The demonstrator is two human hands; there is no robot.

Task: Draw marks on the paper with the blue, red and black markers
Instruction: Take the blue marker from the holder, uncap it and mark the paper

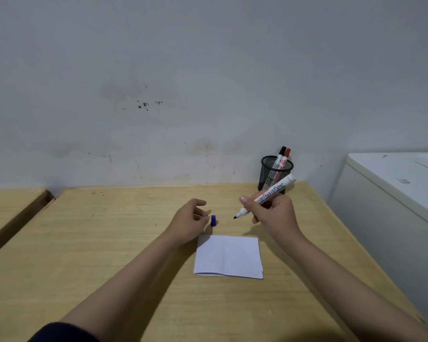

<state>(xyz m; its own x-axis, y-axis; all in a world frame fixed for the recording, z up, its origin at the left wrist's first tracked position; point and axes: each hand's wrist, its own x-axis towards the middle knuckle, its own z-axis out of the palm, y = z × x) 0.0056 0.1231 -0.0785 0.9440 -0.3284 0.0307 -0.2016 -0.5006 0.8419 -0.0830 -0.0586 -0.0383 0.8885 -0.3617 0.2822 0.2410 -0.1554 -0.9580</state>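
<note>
A folded white sheet of paper (229, 256) lies on the wooden table (114, 243), with no marks visible on it. My right hand (273, 213) grips an uncapped white marker (269, 193), whose dark tip points down-left above the table, just beyond the paper's far edge. Its blue cap (213, 220) stands on the table beside the fingertips of my left hand (189, 222). That hand is loosely curled with fingers apart and holds nothing. A black-capped marker (281, 154) and a red-capped marker (286, 155) stand in a black mesh pen cup (274, 174) at the back.
The grey wall runs just behind the table's far edge. A white cabinet (393, 193) stands close to the right of the table. A second wooden surface (8, 206) lies to the left, across a narrow gap.
</note>
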